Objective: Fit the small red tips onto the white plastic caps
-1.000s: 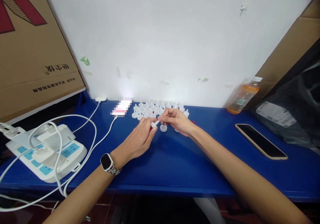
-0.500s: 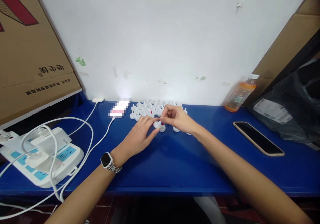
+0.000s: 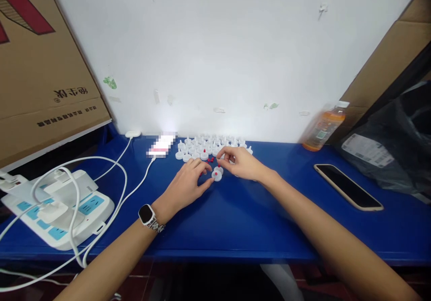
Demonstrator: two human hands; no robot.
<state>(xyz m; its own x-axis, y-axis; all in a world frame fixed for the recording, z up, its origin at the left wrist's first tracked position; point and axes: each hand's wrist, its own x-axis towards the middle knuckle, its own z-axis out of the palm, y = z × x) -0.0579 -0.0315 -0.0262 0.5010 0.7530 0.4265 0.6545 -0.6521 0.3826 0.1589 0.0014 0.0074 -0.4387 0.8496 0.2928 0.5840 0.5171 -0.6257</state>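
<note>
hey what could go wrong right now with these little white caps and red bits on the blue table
The tiny loose red pieces lie beside the left hand and could be brushed away and lost. The right hand hovers close to the rows of small white plastic caps and might knock them over.

Looking forward and down from head height, facing wall at 12 o'clock; blue table [image 3: 235,220] sitting near, forearms entering from 6 o'clock.
</note>
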